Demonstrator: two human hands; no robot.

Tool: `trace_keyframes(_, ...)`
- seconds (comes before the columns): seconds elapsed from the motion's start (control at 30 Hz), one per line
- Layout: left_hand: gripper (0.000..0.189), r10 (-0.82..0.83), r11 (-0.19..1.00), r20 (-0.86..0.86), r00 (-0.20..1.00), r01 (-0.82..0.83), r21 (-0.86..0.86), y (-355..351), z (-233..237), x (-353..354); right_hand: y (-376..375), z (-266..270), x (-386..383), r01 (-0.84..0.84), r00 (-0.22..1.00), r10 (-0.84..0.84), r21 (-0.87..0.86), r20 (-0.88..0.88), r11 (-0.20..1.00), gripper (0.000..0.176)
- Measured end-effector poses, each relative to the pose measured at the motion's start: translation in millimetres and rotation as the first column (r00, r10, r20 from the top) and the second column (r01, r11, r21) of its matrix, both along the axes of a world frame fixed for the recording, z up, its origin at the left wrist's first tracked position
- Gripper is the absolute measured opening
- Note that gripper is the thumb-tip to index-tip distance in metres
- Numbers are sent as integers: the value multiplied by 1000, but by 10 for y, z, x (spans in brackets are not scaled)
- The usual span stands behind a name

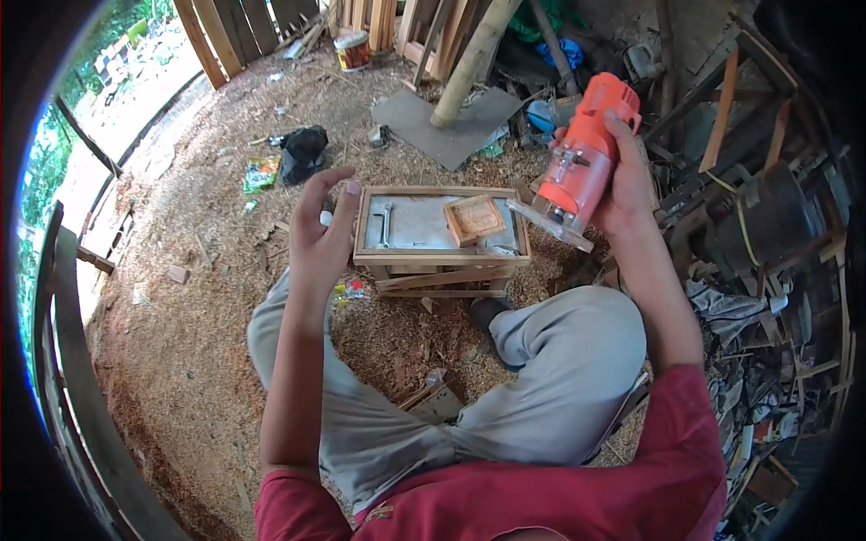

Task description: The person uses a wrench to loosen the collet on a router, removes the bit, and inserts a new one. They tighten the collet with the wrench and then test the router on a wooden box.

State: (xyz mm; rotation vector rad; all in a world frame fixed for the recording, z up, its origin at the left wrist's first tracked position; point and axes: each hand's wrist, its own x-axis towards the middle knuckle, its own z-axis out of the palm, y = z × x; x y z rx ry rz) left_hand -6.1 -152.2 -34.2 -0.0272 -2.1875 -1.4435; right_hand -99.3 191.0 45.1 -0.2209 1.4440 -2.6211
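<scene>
An orange trim router [591, 135] with a clear plastic base is held up on the right, my right hand [622, 176] wrapped round its body. The base plate tilts down toward the right end of a small wooden stand [442, 260]. My left hand [323, 216] is raised by the stand's left edge, fingers bent and apart with nothing gripped. A small white thing shows just beside its palm. On the stand's pale, wood-framed top lie a wrench [387, 225] at the left and a small square wooden frame [474, 219] toward the right.
Wood shavings cover the ground. A black plastic bag [303, 153] and a green packet [261, 174] lie at the left. Behind the stand, a wooden post [469, 72] rises from a dark flat sheet [410, 117]. A tub [353, 50] stands farther back. Scrap wood and clutter fill the right side.
</scene>
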Motion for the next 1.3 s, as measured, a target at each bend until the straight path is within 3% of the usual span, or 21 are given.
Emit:
trace_keyframes(0.07, 29, -34, 996, -28, 999, 32, -82, 21, 244, 304, -35, 177, 89, -73, 996, 74, -12, 56, 997, 51)
trace_keyframes(0.17, 23, -82, 994, -85, 993, 76, -73, 136, 504, 602, -161, 411, 294, -162, 978, 167, -50, 121, 986, 56)
trace_keyframes(0.27, 22, -184, 977, -137, 973, 166, -136, 346, 923, 747, -271, 425, 521, -212, 977, 211, 68, 26, 975, 47)
trace_keyframes(0.33, 28, -281, 942, -141, 949, 245, -228, 430, 1135, 675, -361, 268, 608, -195, 974, 213, 200, -73, 960, 39)
trace_keyframes(0.43, 29, -400, 908, -214, 891, 353, -227, 624, 1262, 343, -616, -102, 676, 80, 946, 24, 303, -324, 950, 41)
trace_keyframes(0.53, 34, -464, 885, -233, 855, 440, -149, 828, 1147, 43, -699, -217, 746, 133, 917, 48, 417, -397, 899, 40)
trace_keyframes(0.63, 42, -451, 857, -237, 861, 491, 154, 1008, 841, -265, -625, -331, 691, 16, 959, 140, 540, -245, 841, 46)
trace_keyframes(0.67, 32, -479, 814, -80, 874, 476, 332, 1042, 771, -274, -609, -444, 639, 18, 953, 152, 553, -261, 833, 56)
trace_keyframes(0.77, 24, -517, 767, 93, 851, 412, 492, 1086, 649, -428, -662, -781, 486, 170, 919, 83, 578, -385, 798, 78)
trace_keyframes(0.8, 17, -448, 804, 69, 892, 367, 468, 1128, 575, -463, -680, -755, 471, 137, 923, 118, 599, -365, 789, 88)
trace_keyframes(0.9, 16, -454, 797, 98, 886, 354, 490, 1133, 484, -506, -717, -859, 390, 138, 916, 135, 613, -377, 778, 87)
trace_keyframes(1.0, 22, -339, 886, 8, 941, 316, 340, 1157, 333, -599, -709, -879, 388, 127, 909, 164, 630, -382, 766, 85)
trace_keyframes(1.2, 22, -316, 885, 142, 938, 237, 400, 1197, 373, -499, -694, -874, 468, 126, 908, 186, 669, -375, 733, 79)
trace_keyframes(1.3, 26, -348, 884, 91, 933, 294, 364, 1089, 378, -476, -699, -824, 473, 115, 904, 206, 678, -374, 726, 73)
